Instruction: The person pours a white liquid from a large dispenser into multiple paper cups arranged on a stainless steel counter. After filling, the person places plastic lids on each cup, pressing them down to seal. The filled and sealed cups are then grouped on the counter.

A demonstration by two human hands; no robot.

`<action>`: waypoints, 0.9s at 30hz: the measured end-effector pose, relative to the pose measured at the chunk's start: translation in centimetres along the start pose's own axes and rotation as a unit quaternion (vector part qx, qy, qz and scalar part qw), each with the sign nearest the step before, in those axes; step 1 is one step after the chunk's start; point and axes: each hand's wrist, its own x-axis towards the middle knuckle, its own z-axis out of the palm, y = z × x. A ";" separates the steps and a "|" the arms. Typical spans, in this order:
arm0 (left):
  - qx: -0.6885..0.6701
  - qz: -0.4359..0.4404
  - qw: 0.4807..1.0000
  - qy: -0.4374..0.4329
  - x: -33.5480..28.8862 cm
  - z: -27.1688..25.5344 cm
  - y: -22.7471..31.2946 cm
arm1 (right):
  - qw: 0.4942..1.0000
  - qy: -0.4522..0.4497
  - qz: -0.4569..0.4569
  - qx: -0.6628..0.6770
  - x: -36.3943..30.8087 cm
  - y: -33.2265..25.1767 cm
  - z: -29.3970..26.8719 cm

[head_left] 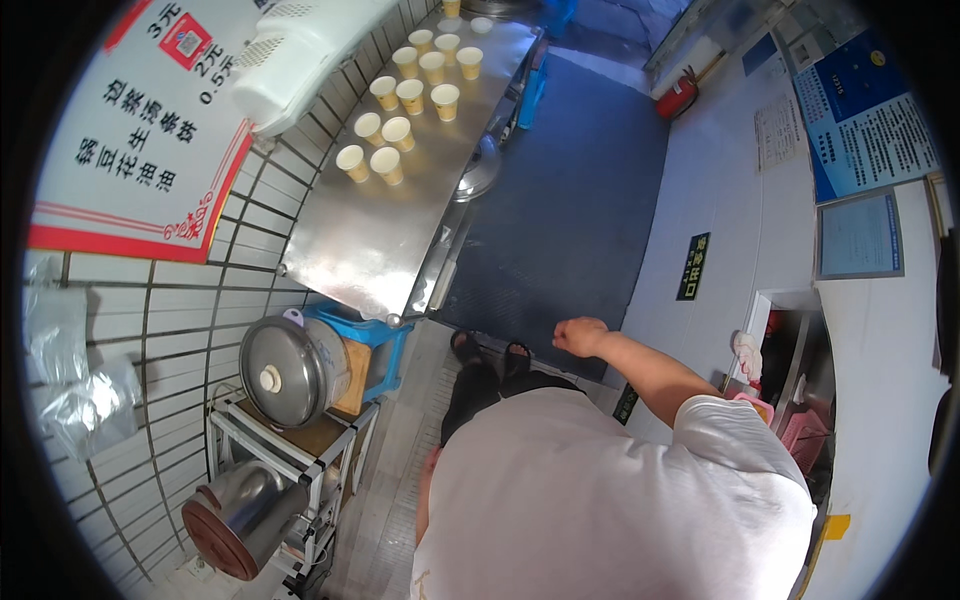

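My right hand point(580, 336) hangs in front of my body, over the dark floor mat point(560, 190). Its fingers are curled closed, and nothing shows in them. Only a sliver of my left hand point(431, 465) appears beside my white shirt, which covers its fingers; whether it holds anything cannot be seen. Nearest to that side stands a metal rack point(345, 440) carrying a large lidded pot point(282, 370). Ahead on the left, several paper cups point(397, 134) stand in rows on a stainless steel table point(345, 245). Both hands are apart from these things.
A blue plastic stool point(392, 365) sits between rack and table. Lower on the rack is a steel container with a brown lid point(222, 535). A fire extinguisher point(677, 95) is against the right wall. An opening with shelves point(790, 370) lies by my right arm.
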 end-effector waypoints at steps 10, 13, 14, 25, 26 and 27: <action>0.199 0.099 0.975 -0.023 16.0 -0.1 13.1 | 0.992 0.034 0.099 0.069 7.4 9.5 -0.6; 0.083 0.183 0.979 0.022 19.0 3.4 20.2 | 0.997 -0.046 0.058 -0.005 9.4 15.0 0.1; 0.109 0.212 0.971 0.033 19.9 4.9 22.2 | 0.997 -0.037 0.049 -0.042 10.5 16.8 0.7; -0.054 0.180 0.971 -0.146 28.3 38.7 34.7 | 0.975 0.174 0.068 0.119 25.5 35.7 -13.4; -0.027 0.265 0.956 -0.122 28.1 40.6 36.7 | 0.978 0.161 0.047 0.128 25.6 35.7 -15.0; 0.008 0.271 0.952 -0.144 28.6 41.8 38.9 | 0.980 0.133 0.042 0.140 26.0 35.7 -16.4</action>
